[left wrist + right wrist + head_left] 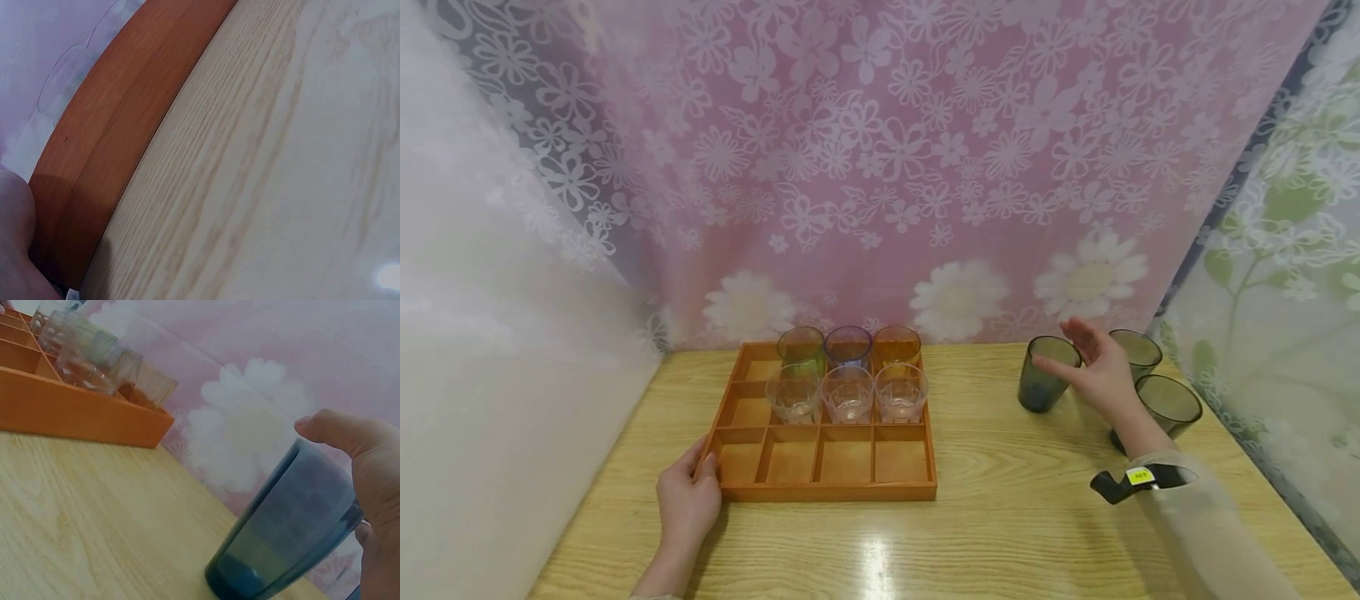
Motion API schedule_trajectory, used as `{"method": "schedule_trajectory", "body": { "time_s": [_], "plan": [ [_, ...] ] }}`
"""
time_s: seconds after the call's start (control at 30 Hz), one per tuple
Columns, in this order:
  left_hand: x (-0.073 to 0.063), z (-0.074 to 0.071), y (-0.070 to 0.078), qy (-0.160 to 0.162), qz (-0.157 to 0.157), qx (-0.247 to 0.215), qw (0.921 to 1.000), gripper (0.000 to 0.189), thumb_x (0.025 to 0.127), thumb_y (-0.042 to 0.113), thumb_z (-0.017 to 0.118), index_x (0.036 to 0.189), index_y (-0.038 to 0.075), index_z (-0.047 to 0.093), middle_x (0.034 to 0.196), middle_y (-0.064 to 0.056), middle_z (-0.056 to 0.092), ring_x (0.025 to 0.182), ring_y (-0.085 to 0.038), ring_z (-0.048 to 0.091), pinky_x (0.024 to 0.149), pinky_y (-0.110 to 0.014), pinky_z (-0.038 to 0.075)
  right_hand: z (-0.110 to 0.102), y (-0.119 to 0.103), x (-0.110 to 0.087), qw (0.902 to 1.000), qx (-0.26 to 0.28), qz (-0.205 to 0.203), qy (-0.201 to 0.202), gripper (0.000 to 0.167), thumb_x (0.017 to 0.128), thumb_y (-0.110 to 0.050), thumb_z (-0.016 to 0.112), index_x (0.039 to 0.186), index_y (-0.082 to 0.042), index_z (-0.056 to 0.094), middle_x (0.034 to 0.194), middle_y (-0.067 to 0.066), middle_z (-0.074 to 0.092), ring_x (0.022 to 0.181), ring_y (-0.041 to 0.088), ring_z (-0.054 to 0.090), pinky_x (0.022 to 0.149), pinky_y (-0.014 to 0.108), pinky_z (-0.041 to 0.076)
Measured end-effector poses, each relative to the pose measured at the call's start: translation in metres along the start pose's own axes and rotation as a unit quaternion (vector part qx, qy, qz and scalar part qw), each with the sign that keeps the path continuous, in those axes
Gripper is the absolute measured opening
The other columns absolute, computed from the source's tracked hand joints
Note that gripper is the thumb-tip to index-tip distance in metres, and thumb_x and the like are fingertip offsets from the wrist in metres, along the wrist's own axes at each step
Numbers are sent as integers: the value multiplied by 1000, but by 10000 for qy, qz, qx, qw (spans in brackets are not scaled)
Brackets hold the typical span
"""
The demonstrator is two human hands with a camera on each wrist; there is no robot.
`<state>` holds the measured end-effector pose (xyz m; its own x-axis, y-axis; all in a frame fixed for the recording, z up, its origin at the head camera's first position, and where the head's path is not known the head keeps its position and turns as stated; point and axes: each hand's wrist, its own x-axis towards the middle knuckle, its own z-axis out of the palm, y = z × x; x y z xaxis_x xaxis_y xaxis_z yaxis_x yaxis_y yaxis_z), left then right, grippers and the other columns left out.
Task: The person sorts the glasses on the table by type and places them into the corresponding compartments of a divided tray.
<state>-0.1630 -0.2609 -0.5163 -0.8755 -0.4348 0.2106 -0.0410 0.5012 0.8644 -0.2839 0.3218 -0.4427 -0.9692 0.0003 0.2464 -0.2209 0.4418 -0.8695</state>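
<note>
At the near left corner of the wooden divided tray (827, 492), my left hand (688, 500) grips the side wall. In the left wrist view part of that hand (15, 231) shows against the tray's wall (119, 119). My right hand (1101, 375) is at the rim of a dark grey-green glass (1037, 392), thumb extended across it and fingers spread beyond. The right wrist view shows the thumb (331, 428) just over the rim of this glass (281, 519), which stands upright on the table. Two more dark glasses (1138, 350) stand behind and beside the right hand, partly covered by it.
Three clear glasses (848, 400) sit in the tray's middle row. Behind them stand a green glass (801, 350), a purple glass (847, 346) and an amber glass (897, 346). Patterned curtains (880, 167) hang along the table's back and sides.
</note>
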Motion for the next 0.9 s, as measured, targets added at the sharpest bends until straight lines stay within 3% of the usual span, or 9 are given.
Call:
{"method": "schedule_trajectory", "body": {
  "time_s": [0.07, 0.27, 0.47, 0.57, 0.7, 0.9],
  "plan": [
    [1, 1, -2, 24, 66, -16, 10000, 38, 103, -4, 57, 139, -12, 62, 134, -31, 65, 126, -41, 60, 84, 1, 36, 2, 6, 0, 10000, -32, 34, -3, 96, 93, -24, 85, 168, -7, 27, 164, 18, 41, 150, 34, 39, 111, 15, 38],
    [2, 1, -4, 46, 55, -8, 10000, 38, 103, -3, 57, 139, -11, 62, 134, -30, 65, 127, -40, 60, 84, 2, 35, 8, 21, -4, 9992, 333, 218, -83, 88, 94, -27, 85, 165, -8, 35, 157, 17, 47, 142, 31, 44, 101, 14, 44],
    [2, 0, -3, -105, -119, 28, 9999, 39, 105, 0, 57, 143, -9, 61, 137, -28, 64, 130, -38, 58, 94, -12, 42, 15, 32, -8, 9983, 99, 545, -194, 82, 92, -36, 85, 158, -7, 46, 153, 19, 50, 135, 30, 50, 92, 13, 48],
    [2, 0, -2, -145, -161, 15, 9998, 39, 105, 0, 56, 143, -9, 60, 138, -28, 63, 132, -37, 57, 93, -13, 43, 19, 34, -9, 9986, 11, 484, -190, 79, 91, -34, 87, 154, -4, 49, 149, 19, 54, 129, 26, 54, 91, 14, 49],
    [2, 0, -1, -134, -181, 5, 9997, 39, 105, 0, 56, 143, -10, 60, 137, -29, 63, 132, -38, 57, 87, -2, 36, 23, 35, -8, 9993, 95, 313, -154, 73, 91, -29, 87, 150, -3, 53, 144, 19, 57, 125, 21, 55, 92, 15, 48],
    [2, 0, -2, -61, -101, 2, 9999, 38, 104, -2, 57, 141, -11, 61, 135, -30, 64, 128, -39, 59, 82, 2, 35, 24, 38, -7, 9997, -89, 212, -51, 63, 90, -29, 88, 142, -5, 62, 135, 18, 63, 111, 7, 59, 86, 17, 51]
  ]
}}
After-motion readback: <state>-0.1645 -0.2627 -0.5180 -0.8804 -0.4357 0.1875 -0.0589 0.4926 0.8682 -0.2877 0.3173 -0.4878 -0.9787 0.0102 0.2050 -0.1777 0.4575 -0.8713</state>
